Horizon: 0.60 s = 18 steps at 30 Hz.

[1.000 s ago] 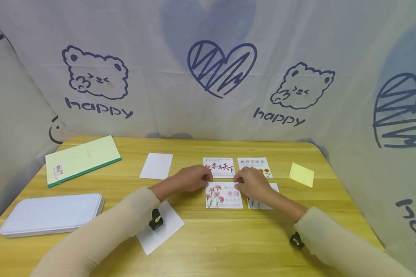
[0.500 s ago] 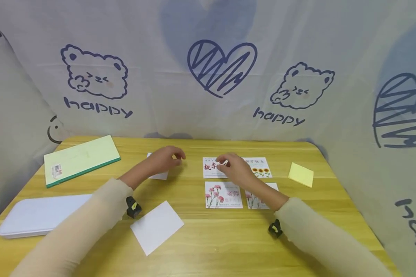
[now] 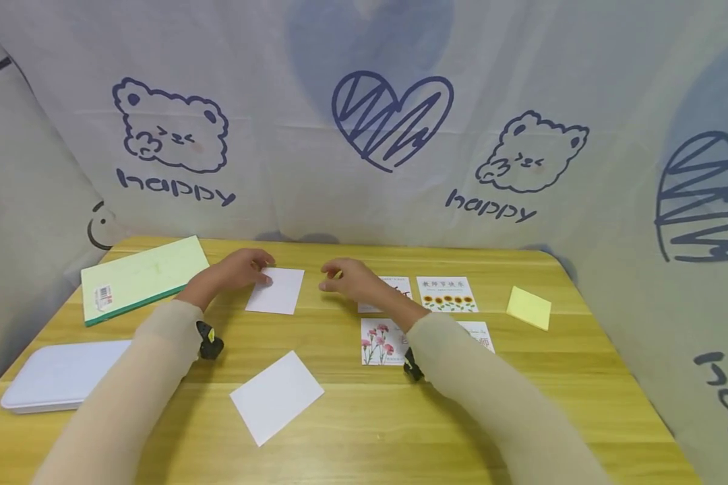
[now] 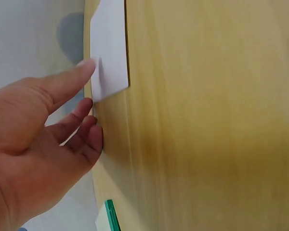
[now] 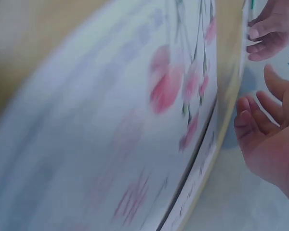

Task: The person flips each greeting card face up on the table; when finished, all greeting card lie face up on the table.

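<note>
My left hand is at the left edge of a blank white card lying on the table. Its thumb overlaps that card's corner, and its fingers bend loosely, apart from the thumb, in the left wrist view. With nothing in it, my right hand hovers between this card and a group of printed cards, fingers loosely curved. Of the group, the card with red lettering is partly hidden by my right hand, and a carnation card by the sleeve. A sunflower card shows fully; another printed card is mostly covered.
A second blank white card lies askew nearer the front. To the left are a pale green pad with a barcode and a white flat case. Yellow sticky notes lie at right. A patterned cloth hangs behind the table.
Both hands have left the carnation card and moved left: the left hand to the blank card's far side, the right hand past the lettered card. The cards have stayed in place.
</note>
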Each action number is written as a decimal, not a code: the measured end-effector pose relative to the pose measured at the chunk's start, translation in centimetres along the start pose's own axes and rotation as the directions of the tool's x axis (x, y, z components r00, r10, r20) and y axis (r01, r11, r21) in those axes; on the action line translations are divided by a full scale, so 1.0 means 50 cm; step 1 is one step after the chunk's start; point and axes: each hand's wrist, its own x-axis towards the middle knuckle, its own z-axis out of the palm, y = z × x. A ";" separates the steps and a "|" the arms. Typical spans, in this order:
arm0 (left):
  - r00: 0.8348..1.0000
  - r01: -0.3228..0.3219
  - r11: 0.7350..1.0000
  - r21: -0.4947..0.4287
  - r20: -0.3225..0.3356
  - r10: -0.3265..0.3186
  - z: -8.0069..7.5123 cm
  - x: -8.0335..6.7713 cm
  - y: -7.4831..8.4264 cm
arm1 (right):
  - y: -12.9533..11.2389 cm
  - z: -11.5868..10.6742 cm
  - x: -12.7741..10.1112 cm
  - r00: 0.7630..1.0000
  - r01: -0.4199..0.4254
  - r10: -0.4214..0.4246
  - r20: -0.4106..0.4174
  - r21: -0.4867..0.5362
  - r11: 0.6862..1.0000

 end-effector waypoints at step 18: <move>0.998 0.015 1.000 0.008 0.055 -0.015 -0.007 0.005 -0.014 | -0.037 0.063 0.112 0.991 -0.125 0.131 0.010 -0.240 0.963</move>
